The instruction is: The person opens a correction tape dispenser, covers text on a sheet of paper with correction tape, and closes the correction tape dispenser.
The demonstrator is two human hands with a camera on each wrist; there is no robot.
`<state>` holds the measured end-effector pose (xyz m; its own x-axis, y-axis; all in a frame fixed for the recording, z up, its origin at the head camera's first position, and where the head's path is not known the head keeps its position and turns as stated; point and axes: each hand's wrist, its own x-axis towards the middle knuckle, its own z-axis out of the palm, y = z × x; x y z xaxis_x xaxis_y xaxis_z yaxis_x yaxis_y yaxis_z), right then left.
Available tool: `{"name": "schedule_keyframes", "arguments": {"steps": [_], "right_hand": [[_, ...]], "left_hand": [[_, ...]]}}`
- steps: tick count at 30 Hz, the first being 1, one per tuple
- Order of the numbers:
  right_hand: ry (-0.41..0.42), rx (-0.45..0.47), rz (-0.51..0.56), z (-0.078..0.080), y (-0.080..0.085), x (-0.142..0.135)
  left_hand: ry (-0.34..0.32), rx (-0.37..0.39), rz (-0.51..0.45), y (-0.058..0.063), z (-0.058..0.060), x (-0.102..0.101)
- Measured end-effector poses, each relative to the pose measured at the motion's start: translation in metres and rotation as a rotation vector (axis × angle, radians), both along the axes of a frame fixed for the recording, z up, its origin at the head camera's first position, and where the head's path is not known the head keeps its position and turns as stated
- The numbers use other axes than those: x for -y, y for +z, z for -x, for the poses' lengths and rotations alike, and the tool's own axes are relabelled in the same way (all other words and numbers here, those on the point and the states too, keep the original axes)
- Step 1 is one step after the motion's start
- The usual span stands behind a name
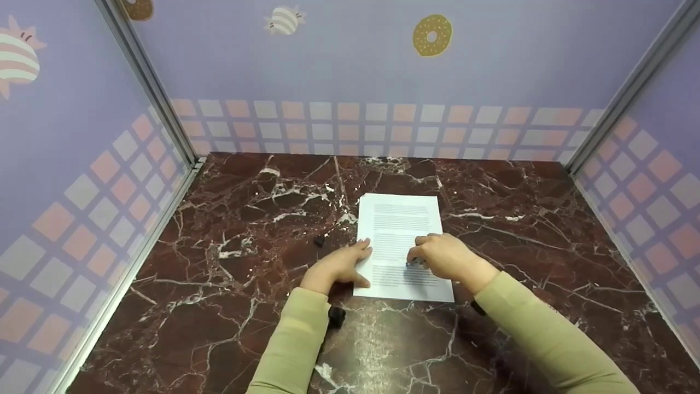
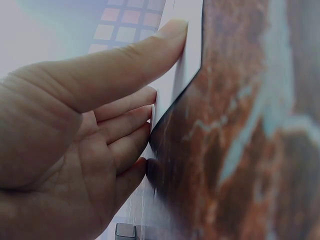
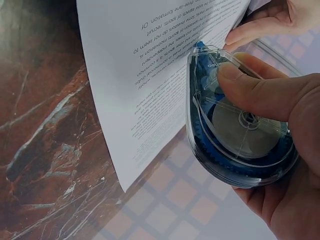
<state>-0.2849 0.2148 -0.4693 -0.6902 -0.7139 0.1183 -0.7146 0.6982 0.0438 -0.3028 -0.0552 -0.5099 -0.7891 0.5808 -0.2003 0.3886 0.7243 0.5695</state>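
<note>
A printed sheet of white paper [image 1: 402,213] lies flat on the dark red marbled table. At its left edge my left hand [image 1: 343,265] rests with fairly straight fingers, thumb and fingertips touching the paper and table. My right hand [image 1: 442,257] is over the lower right part of the text. It grips a correction tape dispenser [image 3: 245,125], a clear case with a blue gear and a pale reel inside. The dispenser's blue tip [image 3: 201,45] is at the printed lines; whether it touches them I cannot tell.
A small black object [image 1: 319,241] lies on the table [image 1: 219,306] left of the paper. Purple panels [image 1: 350,71] with pink and white squares enclose the back and both sides. A black piece [image 1: 337,316] is at the left wrist.
</note>
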Motion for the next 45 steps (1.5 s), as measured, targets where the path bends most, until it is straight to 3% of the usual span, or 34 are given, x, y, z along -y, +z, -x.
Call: {"name": "schedule_keyframes", "arguments": {"steps": [27, 45], "right_hand": [[-0.014, -0.017, -0.008, -0.002, 0.001, -0.008], [-0.068, 0.046, -0.035, -0.002, 0.004, -0.014]], "left_hand": [[0.014, 0.023, -0.027, 0.001, 0.0, -0.001], [0.015, 0.018, -0.022, -0.001, 0.001, -0.001]]}}
